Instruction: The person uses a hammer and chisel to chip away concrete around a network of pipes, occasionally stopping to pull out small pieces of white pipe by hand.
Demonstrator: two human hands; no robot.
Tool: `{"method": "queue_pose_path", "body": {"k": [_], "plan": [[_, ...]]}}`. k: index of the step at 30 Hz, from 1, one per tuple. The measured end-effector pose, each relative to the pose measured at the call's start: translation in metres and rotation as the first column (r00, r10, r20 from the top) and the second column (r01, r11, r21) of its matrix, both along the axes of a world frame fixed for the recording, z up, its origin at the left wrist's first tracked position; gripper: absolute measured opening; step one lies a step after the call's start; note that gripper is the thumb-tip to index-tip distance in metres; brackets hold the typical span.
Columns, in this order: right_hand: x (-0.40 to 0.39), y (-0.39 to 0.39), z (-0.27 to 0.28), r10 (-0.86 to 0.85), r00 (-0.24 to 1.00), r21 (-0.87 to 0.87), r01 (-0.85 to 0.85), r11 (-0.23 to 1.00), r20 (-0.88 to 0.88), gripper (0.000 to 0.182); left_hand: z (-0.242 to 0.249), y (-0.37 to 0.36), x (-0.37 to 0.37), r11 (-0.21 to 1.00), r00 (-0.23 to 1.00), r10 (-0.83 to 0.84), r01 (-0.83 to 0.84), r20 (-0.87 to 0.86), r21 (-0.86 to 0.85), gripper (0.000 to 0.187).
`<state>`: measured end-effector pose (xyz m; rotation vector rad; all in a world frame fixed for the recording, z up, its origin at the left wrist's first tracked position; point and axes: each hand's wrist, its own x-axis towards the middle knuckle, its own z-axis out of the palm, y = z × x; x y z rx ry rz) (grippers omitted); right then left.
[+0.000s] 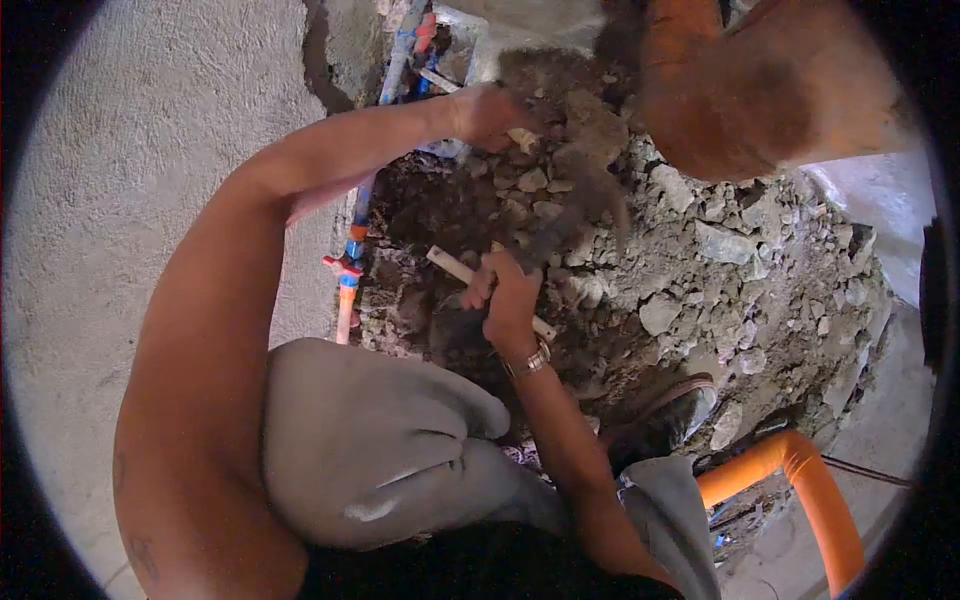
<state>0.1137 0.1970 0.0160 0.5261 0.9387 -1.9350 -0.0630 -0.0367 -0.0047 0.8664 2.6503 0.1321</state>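
Rough grey concrete surface (190, 110), 10 o'clock; broken grey stone-and-soil rubble (715, 285), 3 o'clock. Left hand (490, 116), 12 o'clock: fingers curled, a small pale piece (523, 140) beside them; whether pinched, cannot tell. Right hand (513, 300), centre: fingers wrapped round a dark, blurred handled tool (556, 232) pointing to 1 o'clock. Straight cream strip (449, 264), crossing behind that hand.

Left hand (492, 115) over rubble (700, 300), right hand (512, 300) gripping blurred tool (558, 230), bent orange pipe (825, 510)

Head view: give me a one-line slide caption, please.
Over broken rubble, the right hand grips a motion-blurred tool while the left hand is farther forward.
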Motion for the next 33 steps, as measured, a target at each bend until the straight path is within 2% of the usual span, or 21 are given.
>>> {"method": "queue_pose_path", "body": {"k": [2,3,5,6,8,9,11,12,14,15,17,18,20,23,27,29,30,31,32,33], "plan": [[0.007,0.006,0.008,-0.185,0.979,-0.098,0.176,0.979,-0.083,0.026,0.01,0.003,0.001,1.0,1.0,0.019,-0.019,-0.005,0.015,0.054],[0.007,0.007,0.009,-0.185,0.979,-0.098,0.177,0.979,-0.081,0.026,0.006,0.003,0.001,1.0,1.0,0.018,-0.018,-0.004,0.015,0.054],[0.006,0.004,0.011,-0.409,0.911,-0.212,0.391,0.896,-0.047,0.027,0.001,-0.002,-0.002,0.999,0.997,-0.003,0.007,-0.08,0.046,0.056],[0.007,-0.003,0.009,-0.409,0.911,-0.214,0.39,0.895,-0.047,0.027,0.005,-0.002,-0.001,0.999,0.997,-0.003,0.006,-0.081,0.044,0.056],[0.007,-0.017,0.003,-0.271,0.954,-0.112,0.257,0.96,-0.13,0.026,0.014,0.004,0.0,0.998,0.999,0.04,-0.039,-0.015,0.053,0.056],[0.0,-0.012,-0.001,-0.275,0.952,-0.112,0.261,0.959,-0.136,0.026,0.007,0.003,0.0,0.998,0.999,0.035,-0.034,-0.021,0.055,0.056],[-0.017,0.001,-0.01,0.029,1.0,-0.066,-0.028,0.997,0.007,0.031,-0.015,-0.007,-0.003,0.997,0.997,0.003,0.003,-0.082,0.074,0.057],[-0.016,0.002,-0.006,0.031,0.999,-0.067,-0.03,0.997,0.013,0.031,-0.01,-0.006,-0.002,0.997,0.997,0.005,0.0,-0.076,0.073,0.057],[-0.009,0.006,0.009,-0.087,0.996,-0.063,0.087,0.994,0.013,0.026,0.006,-0.002,0.001,0.999,0.999,0.04,-0.04,0.001,0.035,0.055],[-0.007,0.007,0.013,-0.087,0.996,-0.064,0.088,0.994,0.016,0.026,0.002,-0.003,0.002,0.999,0.999,0.04,-0.04,0.003,0.034,0.055],[-0.005,0.007,0.019,-0.174,0.983,-0.068,0.178,0.982,0.052,0.026,-0.004,-0.003,0.001,0.988,1.0,0.013,-0.009,-0.025,0.157,0.054],[-0.007,0.008,0.021,-0.172,0.984,-0.067,0.175,0.982,0.049,0.026,0.0,-0.001,0.001,0.987,0.999,0.015,-0.01,-0.028,0.158,0.054],[-0.011,0.013,0.025,-0.163,0.983,-0.1,0.154,0.983,-0.087,0.025,0.007,0.004,0.004,1.0,1.0,0.002,-0.001,-0.026,0.027,0.054],[-0.013,0.018,0.02,-0.251,0.965,-0.173,0.235,0.956,-0.075,0.024,0.001,0.003,0.002,0.999,1.0,0.02,-0.021,-0.022,-0.033,0.056],[-0.014,0.015,0.034,-0.357,0.914,-0.105,0.343,0.933,-0.192,0.023,-0.009,-0.004,0.005,1.0,0.997,-0.014,0.012,-0.079,-0.027,0.055],[-0.008,-0.001,0.033,-0.489,0.853,-0.179,0.46,0.87,-0.183,0.022,0.001,-0.002,0.002,1.0,1.0,-0.008,0.008,-0.023,0.01,0.057],[-0.005,-0.009,0.025,-0.49,0.851,-0.178,0.461,0.869,-0.186,0.022,0.007,0.001,0.003,1.0,1.0,-0.01,0.01,-0.026,0.013,0.057],[-0.002,-0.017,0.014,-0.256,0.958,-0.16,0.235,0.959,-0.128,0.021,0.011,0.004,0.003,1.0,1.0,0.006,-0.006,-0.021,0.007,0.057],[-0.001,-0.018,0.004,-0.004,0.998,-0.157,-0.006,0.988,-0.066,0.021,0.015,0.006,0.003,1.0,1.0,0.02,-0.02,-0.018,0.0,0.057],[-0.002,-0.015,0.001,-0.011,0.997,-0.154,0.0,0.988,-0.072,0.021,0.005,0.002,0.002,1.0,1.0,0.013,-0.013,-0.024,0.003,0.057]]}}
